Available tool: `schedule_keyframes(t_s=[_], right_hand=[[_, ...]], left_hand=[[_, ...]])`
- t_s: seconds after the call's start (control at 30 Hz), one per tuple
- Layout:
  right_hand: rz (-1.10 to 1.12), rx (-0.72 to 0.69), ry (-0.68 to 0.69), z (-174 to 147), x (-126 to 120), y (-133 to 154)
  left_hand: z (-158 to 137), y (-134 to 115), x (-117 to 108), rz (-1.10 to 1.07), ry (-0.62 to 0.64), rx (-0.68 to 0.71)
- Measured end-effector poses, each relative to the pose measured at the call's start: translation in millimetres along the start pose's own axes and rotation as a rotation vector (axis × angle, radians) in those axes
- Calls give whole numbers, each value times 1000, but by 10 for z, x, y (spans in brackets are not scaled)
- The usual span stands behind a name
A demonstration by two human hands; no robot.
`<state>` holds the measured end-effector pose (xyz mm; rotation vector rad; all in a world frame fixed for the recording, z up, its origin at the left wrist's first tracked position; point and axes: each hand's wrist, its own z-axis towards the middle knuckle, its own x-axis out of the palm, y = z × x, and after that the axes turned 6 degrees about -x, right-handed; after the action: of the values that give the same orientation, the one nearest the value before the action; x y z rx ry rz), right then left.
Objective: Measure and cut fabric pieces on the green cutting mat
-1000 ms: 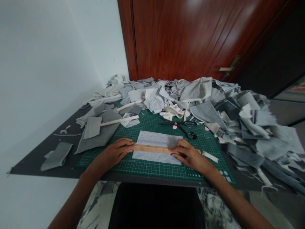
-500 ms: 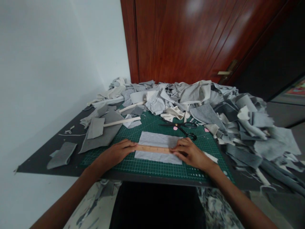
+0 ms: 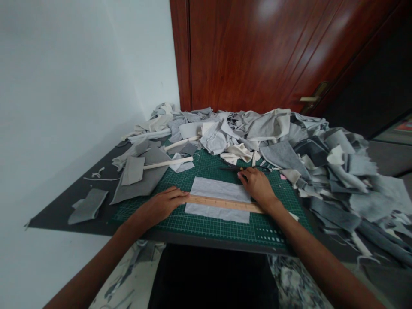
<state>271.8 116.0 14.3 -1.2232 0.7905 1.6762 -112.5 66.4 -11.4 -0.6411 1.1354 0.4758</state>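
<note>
My left hand [image 3: 167,201] is closed on the left end of a wooden ruler [image 3: 222,202], pressing it down. Under the ruler lies a light grey fabric piece [image 3: 219,186], flat on the green cutting mat [image 3: 206,229]. My right hand [image 3: 257,184] is beyond the fabric's right side, its thumb and fingers pinched at a small pink piece of tailor's chalk [image 3: 239,174], mostly covered by the fingertips. Black scissors [image 3: 228,168] lie right behind those fingers, their handles partly hidden. The right forearm passes over the ruler's right end.
Grey and cream fabric scraps [image 3: 270,124] are heaped along the back and right of the dark table [image 3: 64,210]. More pieces [image 3: 138,180] lie at the left. Another pink chalk piece [image 3: 283,177] rests near the right heap. A wooden door [image 3: 241,56] stands behind.
My right hand has let go of the ruler and moved forward to the pink chalk by the scissors. The left hand stays on the ruler. The view has shifted slightly.
</note>
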Motion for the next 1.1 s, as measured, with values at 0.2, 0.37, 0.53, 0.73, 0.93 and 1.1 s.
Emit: schedule_keyframes(t_s=[0.2, 0.37, 0.53, 0.73, 0.93, 1.1], right_hand=[[90, -54, -43, -31, 22, -31], [108, -23, -93, -45, 46, -21], [275, -56, -168, -131, -16, -41], [517, -265, -52, -632, -238, -133], [491, -282, -17, -1037, -224, -212], [522, -243, -50, -1047, -125, -257]], left_hand=[[2, 41, 29, 80, -17, 47], [42, -58, -62, 99, -8, 55], [82, -119, -88, 46, -44, 40], [87, -106, -65, -23, -64, -9], [105, -105, -71, -82, -82, -50], [104, -81, -56, -98, -91, -67]])
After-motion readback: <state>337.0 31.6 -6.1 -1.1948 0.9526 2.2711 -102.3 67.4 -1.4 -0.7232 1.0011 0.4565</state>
